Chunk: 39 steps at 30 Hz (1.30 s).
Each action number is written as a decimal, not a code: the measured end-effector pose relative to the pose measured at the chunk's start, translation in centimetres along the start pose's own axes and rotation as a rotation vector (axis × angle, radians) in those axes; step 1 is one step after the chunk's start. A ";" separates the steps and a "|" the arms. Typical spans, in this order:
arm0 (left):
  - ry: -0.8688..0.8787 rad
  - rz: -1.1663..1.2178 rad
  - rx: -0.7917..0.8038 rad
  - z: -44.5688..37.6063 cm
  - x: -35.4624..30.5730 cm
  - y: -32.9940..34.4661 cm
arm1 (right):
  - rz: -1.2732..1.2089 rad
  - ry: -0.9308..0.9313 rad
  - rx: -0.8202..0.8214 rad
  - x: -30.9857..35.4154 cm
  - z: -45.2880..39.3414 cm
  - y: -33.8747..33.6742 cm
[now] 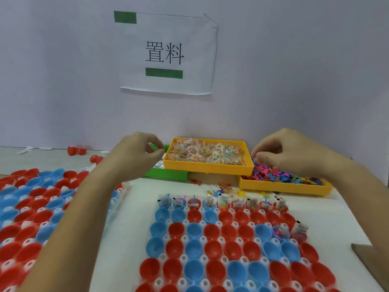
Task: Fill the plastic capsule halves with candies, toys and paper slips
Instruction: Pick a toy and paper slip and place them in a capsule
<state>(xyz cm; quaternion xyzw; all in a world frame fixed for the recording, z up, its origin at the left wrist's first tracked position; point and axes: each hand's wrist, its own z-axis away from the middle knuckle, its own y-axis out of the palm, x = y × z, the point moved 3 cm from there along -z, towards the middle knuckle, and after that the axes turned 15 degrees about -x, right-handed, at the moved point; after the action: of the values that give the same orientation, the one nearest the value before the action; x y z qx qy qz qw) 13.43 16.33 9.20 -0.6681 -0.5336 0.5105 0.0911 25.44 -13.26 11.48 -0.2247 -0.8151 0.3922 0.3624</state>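
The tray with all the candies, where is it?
In the head view, the orange candy tray sits at the back of the table against the wall, between the green tray on its left and the toy tray on its right.

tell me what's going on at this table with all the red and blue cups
A person is filling plastic capsule halves that sit open in a white holder tray. The right hand reaches into the yellow tray of colourful toys, fingers curled at the pile. The left hand hovers by the yellow tray of bagged candies, fingertips pinched together; whether it holds anything is unclear. Only the far row and two halves on the right hold contents so far.
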 end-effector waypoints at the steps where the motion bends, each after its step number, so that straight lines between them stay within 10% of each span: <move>1: 0.033 -0.036 0.062 0.1 0.0 0.4 | -0.004 0.035 -0.012 -1.1 0.3 -0.3; 14: -0.065 -0.122 0.395 2.2 1.6 5.8 | 0.030 0.355 -0.065 -13.0 6.7 5.4; 23: -0.622 0.511 0.031 5.1 4.2 7.8 | 0.090 0.295 0.062 -13.5 6.6 7.7; 39: -0.749 0.888 -0.288 7.1 5.1 7.6 | 0.130 0.407 -0.291 -13.5 7.5 7.7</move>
<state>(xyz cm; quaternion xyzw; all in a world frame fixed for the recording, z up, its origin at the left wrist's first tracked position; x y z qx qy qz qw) 12.16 14.25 -2.18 -0.6075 -0.2630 0.6231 -0.4166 28.87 -21.05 -3.52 -0.4009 -0.7570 0.2401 0.4567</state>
